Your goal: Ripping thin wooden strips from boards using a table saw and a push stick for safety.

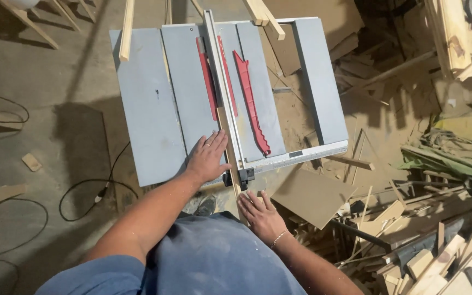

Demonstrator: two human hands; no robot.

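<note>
A grey table saw (148,114) stands in front of me, with a red blade guard (207,82) and a red push stick (250,101) on top. A long metal fence (222,82) runs across the table. A narrow wooden strip (226,139) lies along the fence's left side, reaching past the near edge. My left hand (207,158) lies flat on the table, fingers pressing the strip sideways against the fence. My right hand (260,214) is below the table's near edge, fingers on the strip's near end.
A heap of wood offcuts and board scraps (411,218) fills the floor to the right. A brown board (310,194) leans under the saw. Black cables (91,191) snake over the concrete floor on the left. Wooden strips (127,30) rest on the saw's far edge.
</note>
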